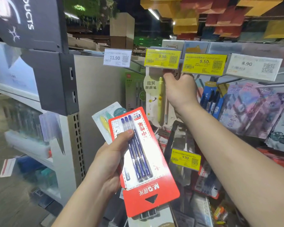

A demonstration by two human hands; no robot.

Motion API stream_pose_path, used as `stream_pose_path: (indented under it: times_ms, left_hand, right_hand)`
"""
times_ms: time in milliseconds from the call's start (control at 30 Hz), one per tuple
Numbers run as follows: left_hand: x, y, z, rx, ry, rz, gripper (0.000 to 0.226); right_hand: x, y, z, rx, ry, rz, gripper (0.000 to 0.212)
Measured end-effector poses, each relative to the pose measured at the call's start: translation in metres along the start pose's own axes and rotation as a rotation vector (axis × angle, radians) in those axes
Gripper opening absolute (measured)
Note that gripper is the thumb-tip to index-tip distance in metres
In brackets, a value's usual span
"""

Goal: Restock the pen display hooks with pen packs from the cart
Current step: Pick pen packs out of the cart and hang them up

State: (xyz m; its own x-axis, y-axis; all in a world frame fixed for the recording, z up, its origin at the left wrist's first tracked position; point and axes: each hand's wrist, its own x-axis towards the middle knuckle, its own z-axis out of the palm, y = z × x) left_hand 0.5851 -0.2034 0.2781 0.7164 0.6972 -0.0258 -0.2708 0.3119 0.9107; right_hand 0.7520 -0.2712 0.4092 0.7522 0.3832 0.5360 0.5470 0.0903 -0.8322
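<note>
Two pen packs [143, 154] in left hand [111, 159]

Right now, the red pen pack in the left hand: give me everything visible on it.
The red pen pack is a glossy red card with a clear blister holding three dark blue pens side by side. White brand lettering and a triangular hang hole sit at its near end, so it is held upside down, tilted with the far end leaning left. The left hand has it in its grip, thumb pressed on the blister. A paler pack with a yellow pen lies stacked behind it in the same hand. It hangs on no hook.
</note>
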Motion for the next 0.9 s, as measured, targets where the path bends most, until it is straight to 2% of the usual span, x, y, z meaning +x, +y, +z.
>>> stream_pose_path:
  times_ms: [33, 100, 167, 200, 300, 367, 433, 567, 633, 900]
  left_hand:
    - [0.001, 0.0, 0.001, -0.063, -0.003, -0.005, 0.055]
    - [-0.005, 0.004, 0.001, -0.098, -0.115, 0.013, 0.046]
    - [0.001, -0.001, -0.012, -0.166, -0.069, 0.07, 0.042]
    - [0.001, -0.002, -0.016, -0.192, -0.075, 0.078, 0.041]
    - [-0.025, 0.003, 0.001, -0.12, -0.09, -0.05, 0.043]
    - [-0.026, 0.013, 0.016, -0.156, -0.014, -0.164, 0.055]
    - [-0.023, 0.014, 0.017, -0.205, -0.016, -0.169, 0.055]
    - [-0.018, 0.02, 0.018, -0.233, 0.024, -0.193, 0.051]
    - [-0.016, 0.02, 0.016, -0.247, 0.018, -0.171, 0.049]
    - [-0.007, 0.02, 0.015, -0.255, 0.016, -0.171, 0.052]
  right_hand:
    - [0.0, -0.001, 0.0, 0.004, -0.002, 0.003, 0.045]
    - [0.0, -0.003, 0.001, -0.006, -0.013, -0.013, 0.045]
    - [0.002, -0.002, 0.001, -0.059, -0.021, -0.035, 0.043]
    - [0.004, -0.001, 0.0, -0.075, -0.022, -0.017, 0.039]
    - [0.009, 0.002, 0.003, -0.024, -0.016, 0.093, 0.01]
    - [0.013, 0.005, 0.006, 0.007, -0.014, 0.158, 0.041]
    - [0.014, 0.011, 0.007, 0.016, -0.011, 0.121, 0.051]
    - [0.007, 0.044, 0.005, -0.186, -0.113, 0.001, 0.027]
    - [0.004, 0.063, 0.005, -0.281, -0.148, 0.015, 0.025]
    - [0.034, 0.099, 0.022, -0.339, -0.017, 0.176, 0.011]
